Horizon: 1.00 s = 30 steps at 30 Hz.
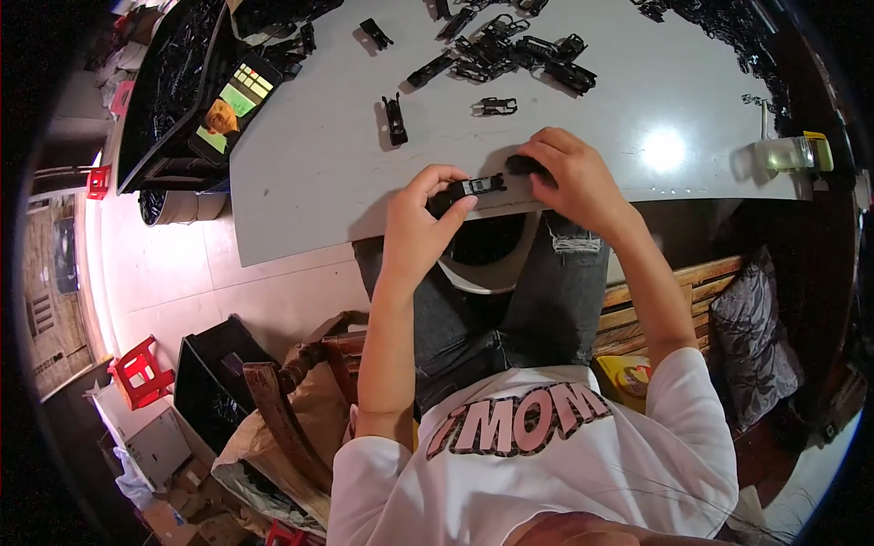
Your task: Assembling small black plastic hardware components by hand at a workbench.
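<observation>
Nearest to me, my jeans-clad knees sit under the near edge of the grey table. Both of my hands work at that edge. My left hand grasps a small black clip part between thumb and fingertips, holding it just above the table edge with its long axis running left to right. My right hand is curled, knuckles up, over a second dark piece that touches the table just right of the clip part (whether the fingers actually pinch it, I cannot tell).

Farther across the table, two single black clips lie apart from each other, and beyond them a loose heap of black clips spreads toward the far edge. At the far left, a phone with a lit screen leans against a black bin. At the right edge stands a clear container with a yellow cap. Near left, on the floor, a red stool stands beside cardboard boxes.
</observation>
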{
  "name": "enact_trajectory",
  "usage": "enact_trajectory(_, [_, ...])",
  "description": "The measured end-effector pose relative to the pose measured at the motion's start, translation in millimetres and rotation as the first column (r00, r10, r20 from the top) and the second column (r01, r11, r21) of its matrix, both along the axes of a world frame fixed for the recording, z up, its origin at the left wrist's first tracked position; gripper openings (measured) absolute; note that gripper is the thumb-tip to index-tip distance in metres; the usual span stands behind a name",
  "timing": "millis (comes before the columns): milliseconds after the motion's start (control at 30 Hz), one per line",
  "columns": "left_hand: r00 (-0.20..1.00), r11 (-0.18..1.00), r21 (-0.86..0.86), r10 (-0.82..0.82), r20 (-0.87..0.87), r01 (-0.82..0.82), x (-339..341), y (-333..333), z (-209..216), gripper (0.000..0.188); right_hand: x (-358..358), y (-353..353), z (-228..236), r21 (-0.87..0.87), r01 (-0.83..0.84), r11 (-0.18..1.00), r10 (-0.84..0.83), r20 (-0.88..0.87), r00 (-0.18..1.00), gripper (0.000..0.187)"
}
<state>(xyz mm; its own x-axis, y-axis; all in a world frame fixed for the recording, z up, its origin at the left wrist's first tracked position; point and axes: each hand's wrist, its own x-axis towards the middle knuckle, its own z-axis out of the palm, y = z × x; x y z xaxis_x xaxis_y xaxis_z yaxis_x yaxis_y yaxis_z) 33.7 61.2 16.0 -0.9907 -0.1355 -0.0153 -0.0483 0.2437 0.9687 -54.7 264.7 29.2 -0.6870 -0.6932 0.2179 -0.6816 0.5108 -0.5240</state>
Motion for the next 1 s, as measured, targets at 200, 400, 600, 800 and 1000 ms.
enact_trajectory(200, [1.000, 1.000, -0.030, -0.005, 0.014, 0.006, -0.5, 3.4, -1.7, 0.024, 18.7, -17.1, 7.9, -0.122, -0.019, 0.992, 0.031, 0.099, 0.995, 0.030])
enact_trajectory(400, [0.999, 0.997, -0.077, -0.008, -0.052, 0.004, 0.9, 6.1, -3.0, 0.027, 25.1, -20.1, 12.5, -0.087, -0.037, 0.995, 0.032, -0.058, 0.998, 0.033])
enact_trajectory(600, [0.997, 0.995, -0.095, 0.020, -0.070, -0.027, 3.5, 16.3, -5.6, 0.027, 35.9, -20.4, 9.7, -0.016, -0.039, 0.999, 0.036, -0.156, 0.987, 0.037])
enact_trajectory(800, [0.996, 0.997, -0.005, 0.078, -0.033, -0.078, 8.1, 23.4, -12.0, 0.026, 45.8, -16.4, 7.6, -0.006, -0.091, 0.996, 0.087, -0.217, 0.972, 0.042])
enact_trajectory(1000, [0.995, 0.984, 0.168, -0.049, -0.092, 0.064, 18.7, 23.7, 6.4, 0.034, 46.8, 13.7, 0.2, -0.150, 0.113, 0.982, -0.034, 0.449, 0.893, 0.031])
